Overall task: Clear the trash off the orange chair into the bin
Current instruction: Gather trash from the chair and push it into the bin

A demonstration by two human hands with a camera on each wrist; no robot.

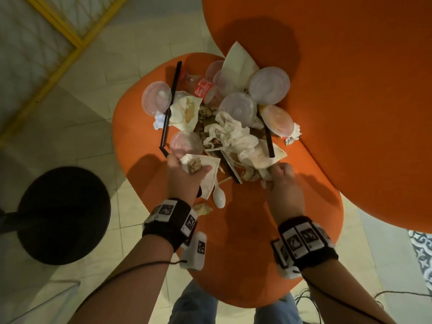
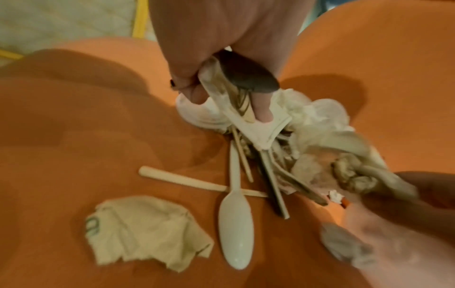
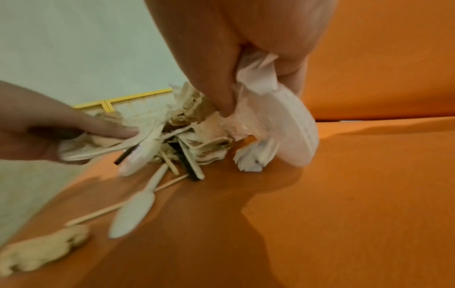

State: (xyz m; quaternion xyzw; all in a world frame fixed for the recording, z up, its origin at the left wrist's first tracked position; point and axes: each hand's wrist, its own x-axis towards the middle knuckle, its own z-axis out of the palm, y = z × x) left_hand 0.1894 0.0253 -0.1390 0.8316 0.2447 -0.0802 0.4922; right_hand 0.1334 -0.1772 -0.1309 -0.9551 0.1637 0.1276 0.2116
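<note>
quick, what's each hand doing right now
Left hand: closed, gripping soiled paper and a crumpled wad.
Right hand: closed, pinching white crumpled tissue at the near edge of the pile.

left hand point(image 1: 184, 174) grips soiled napkin point(image 1: 205, 174) | right hand point(image 1: 284, 181) grips wrapper | white spoon point(image 1: 218, 195) between hands

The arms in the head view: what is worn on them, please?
Both forearms are bare, with no sleeves. The left wrist and right wrist each carry a black fabric band set with white rectangular tags printed with black square markers. A white block hangs under each band, and a thin black cable runs back along each arm.
</note>
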